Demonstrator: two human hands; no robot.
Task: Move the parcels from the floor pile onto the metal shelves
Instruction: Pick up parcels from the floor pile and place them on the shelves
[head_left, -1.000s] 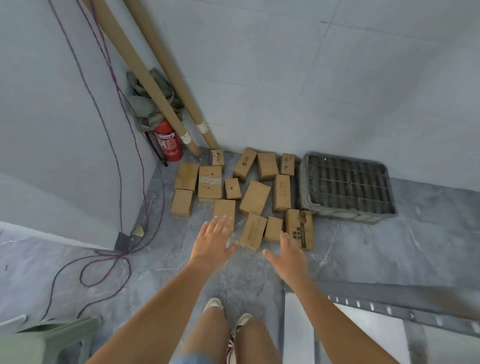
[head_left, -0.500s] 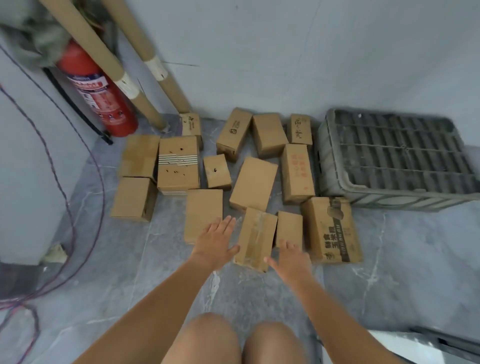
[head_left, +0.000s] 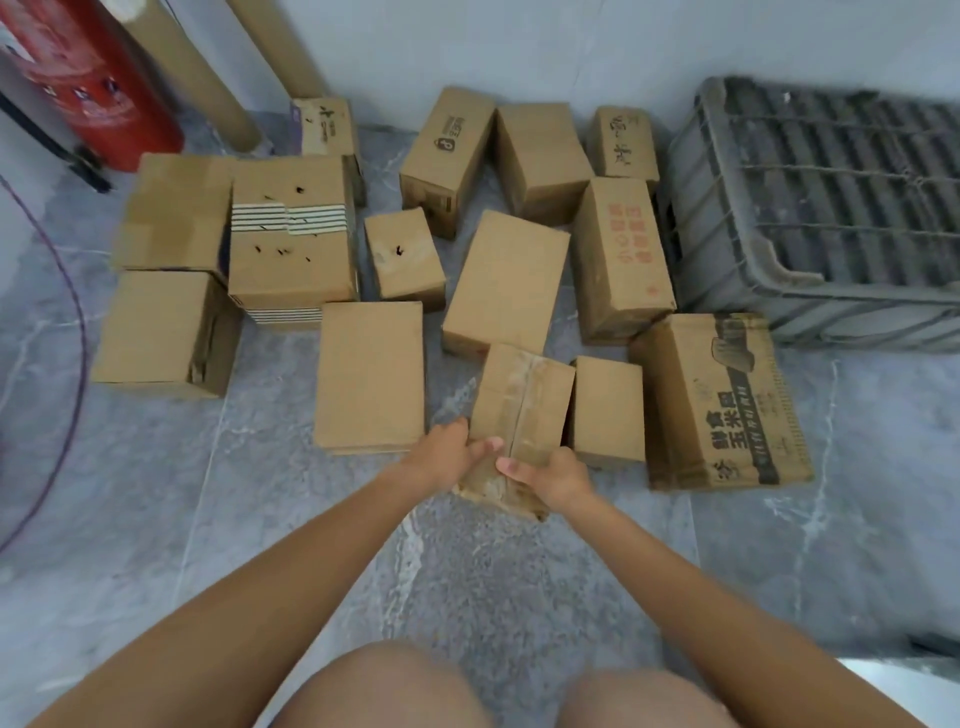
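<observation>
**Both hands on the taped carton at the front of the pile**

Crouched low, and here's the grab. The left hand (head_left: 445, 451) is clamped on the near-left edge of the taped cardboard parcel (head_left: 522, 402), fingers curled against its side, thumb laid on top. Right beside it, the right hand (head_left: 550, 475) pinches the near end, thumb up on the lid, fingers tucked under and hidden. The box runs lengthwise straight away from the fingertips, its tape seam pointing at the wall, so both hands share the near end and the far end hangs unsupported. It seems tipped, near end low. Just past the right fingers sits a small plain carton (head_left: 608, 408), almost touching. No shelves in sight.
</observation>
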